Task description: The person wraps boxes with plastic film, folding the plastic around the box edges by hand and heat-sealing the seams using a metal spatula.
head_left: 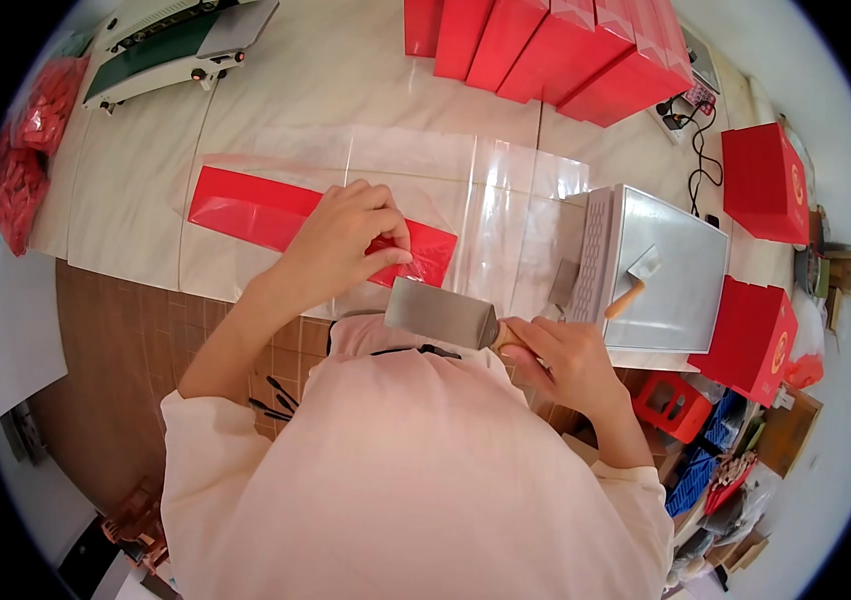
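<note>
One red box (pixel 275 210), axis crosswise | left hand (pixel 353 230) apparently pinching film (pixel 417 268) | right hand (pixel 565 360) gripping scraper (pixel 440 313), blade leftward

Brown tiled floor (pixel 110 370) lies below a pale marbled table (pixel 275 95), beside a whitish wall (pixel 845 420).

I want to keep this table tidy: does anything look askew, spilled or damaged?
Nothing looks spilled or damaged. Only the small spatula lies askew on the metal-topped box, its handle near the edge, as if casually put down.

A pale pink, short-sleeved shirt (pixel 395 480) with loose sleeves (pixel 207 440), apparently plain, though the view is distorted.
</note>
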### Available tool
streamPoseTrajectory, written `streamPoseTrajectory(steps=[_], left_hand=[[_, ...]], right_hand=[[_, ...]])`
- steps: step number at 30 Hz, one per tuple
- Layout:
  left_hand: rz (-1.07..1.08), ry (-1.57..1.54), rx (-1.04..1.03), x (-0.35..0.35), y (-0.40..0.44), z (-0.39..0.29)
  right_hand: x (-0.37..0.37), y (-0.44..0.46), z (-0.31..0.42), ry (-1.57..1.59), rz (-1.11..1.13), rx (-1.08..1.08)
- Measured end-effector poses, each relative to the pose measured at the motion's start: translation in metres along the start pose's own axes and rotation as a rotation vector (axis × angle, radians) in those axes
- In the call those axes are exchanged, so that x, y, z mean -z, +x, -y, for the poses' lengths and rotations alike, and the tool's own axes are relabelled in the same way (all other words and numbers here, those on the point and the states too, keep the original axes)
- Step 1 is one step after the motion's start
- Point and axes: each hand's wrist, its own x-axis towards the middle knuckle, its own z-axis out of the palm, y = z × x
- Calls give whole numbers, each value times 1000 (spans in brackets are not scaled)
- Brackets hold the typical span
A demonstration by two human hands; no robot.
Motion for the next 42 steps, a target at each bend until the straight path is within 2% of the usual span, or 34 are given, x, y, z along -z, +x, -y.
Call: streamPoseTrajectory(steps=[7, 14, 16, 19, 28, 35, 41, 42], left_hand=[[-145, 1, -1, -1, -2, 8], [-150, 52, 44, 4, 0, 0], [-273, 80, -37, 6, 6, -8], [-311, 106, -130, 4, 17, -11], [-166, 301, -301, 2, 25, -6], [-173, 470, -449, -9, 14, -5], [-241, 457, -415, 5, -1, -9], [-321, 494, -261, 15, -6, -12]], right_hand=[[8, 14, -3, -108, -10, -52], [10, 27, -8, -95, -29, -70], [10, 31, -9, -120, -28, -53], [10, 37, -10, -106, -37, -48], [9, 42, -12, -109, -25, -68], [6, 35, -9, -116, -71, -117], [26, 27, -26, 31, -54, -87], [36, 16, -31, 100, -44, -152]])
